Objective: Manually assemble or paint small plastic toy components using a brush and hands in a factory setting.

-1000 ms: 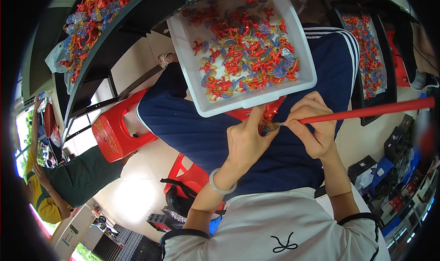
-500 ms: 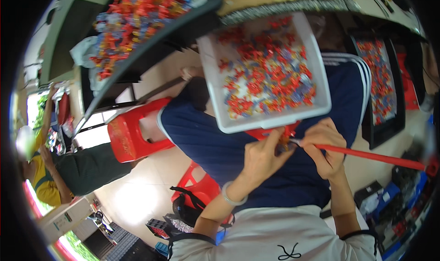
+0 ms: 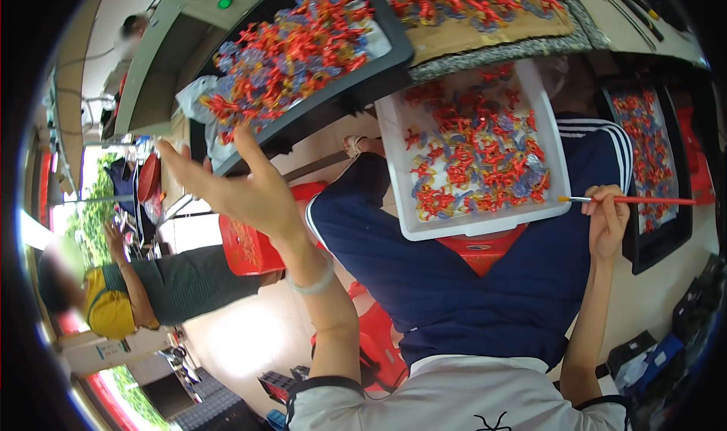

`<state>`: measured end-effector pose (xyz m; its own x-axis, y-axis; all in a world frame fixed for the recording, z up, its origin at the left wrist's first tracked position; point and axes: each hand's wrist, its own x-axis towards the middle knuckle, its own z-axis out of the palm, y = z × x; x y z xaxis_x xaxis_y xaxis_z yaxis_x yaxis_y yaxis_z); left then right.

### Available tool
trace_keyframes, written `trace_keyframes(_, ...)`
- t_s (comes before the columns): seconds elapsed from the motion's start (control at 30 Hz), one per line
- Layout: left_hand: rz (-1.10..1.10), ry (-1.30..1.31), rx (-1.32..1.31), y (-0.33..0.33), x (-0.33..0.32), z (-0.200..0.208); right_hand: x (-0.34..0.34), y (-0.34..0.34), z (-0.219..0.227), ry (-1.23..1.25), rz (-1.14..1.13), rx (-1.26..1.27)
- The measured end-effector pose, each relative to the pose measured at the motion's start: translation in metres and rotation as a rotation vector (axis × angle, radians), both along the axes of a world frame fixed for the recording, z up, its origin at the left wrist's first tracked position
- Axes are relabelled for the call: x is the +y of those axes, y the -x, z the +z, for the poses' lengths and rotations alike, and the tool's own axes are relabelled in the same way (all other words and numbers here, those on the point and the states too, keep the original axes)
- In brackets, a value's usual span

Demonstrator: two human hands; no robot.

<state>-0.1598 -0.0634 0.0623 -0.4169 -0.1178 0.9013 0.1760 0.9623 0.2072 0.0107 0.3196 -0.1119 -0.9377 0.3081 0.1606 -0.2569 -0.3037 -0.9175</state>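
My right hand [image 3: 608,217] pinches a slim paintbrush [image 3: 647,200] with a red handle. The brush lies level, its bristles pointing left at the near right corner of the white plastic tub [image 3: 478,230]. Small translucent red, yellow and blue figures [image 3: 477,158] are scattered in that tub, which stands between my knees. Out to the left, my left hand [image 3: 242,192] is raised with thumb and fingers spread, and I see nothing in it. It is nearest to the black tray [image 3: 333,90] heaped with the same kind of coloured pieces [image 3: 295,52].
More pieces [image 3: 477,0] lie on a cardboard-topped bench at the far side. Another black tray [image 3: 659,242] of pieces stands right. Red stools [image 3: 250,243] are at left and beneath the tub. A person in yellow [image 3: 113,302] is at far left. Pliers [image 3: 636,3] lie far right.
My hands were together before the tub, the brush tip at a small coloured piece in my left fingers. Now my left hand has swung far left, open; my right has moved right with the brush.
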Motion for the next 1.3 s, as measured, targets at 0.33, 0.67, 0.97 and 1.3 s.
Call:
trace_keyframes(0.33, -0.589, -0.048, -0.879, 0.029, 0.106, -0.208, 0.026, 0.003, -0.028, 0.366, -0.043, 0.022)
trace_keyframes(0.67, -0.487, 0.197, -0.893, 0.073, 0.132, -0.274, 0.013, 0.003, -0.019, 0.268, -0.027, -0.134)
trace_keyframes(0.97, -0.480, -0.087, -0.675, 0.045, 0.117, -0.216, 0.012, -0.002, -0.017, 0.312, 0.011, -0.093)
trace_keyframes(1.3, -0.965, -0.784, -0.954, -0.121, 0.139, -0.160, -0.078, 0.001, -0.002, 0.019, 0.203, -0.339)
